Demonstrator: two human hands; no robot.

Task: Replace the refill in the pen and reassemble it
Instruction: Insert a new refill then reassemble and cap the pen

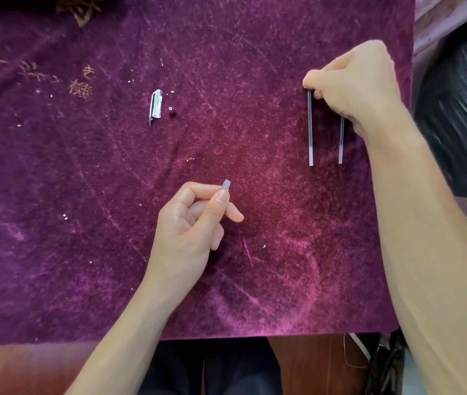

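Pinching clear ribbed pen piece (226,185): left hand (189,223); velvet cloth (84,195).

Two thin refills (310,129) parallel — clear pen cap (155,105) apart.

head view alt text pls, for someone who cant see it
Right hand pinches the top of one of two thin refills lying on a purple velvet cloth; left hand holds a small clear threaded pen piece. A pen cap lies apart.

Gold embroidered characters on the purple cloth (226,52) are illegible.
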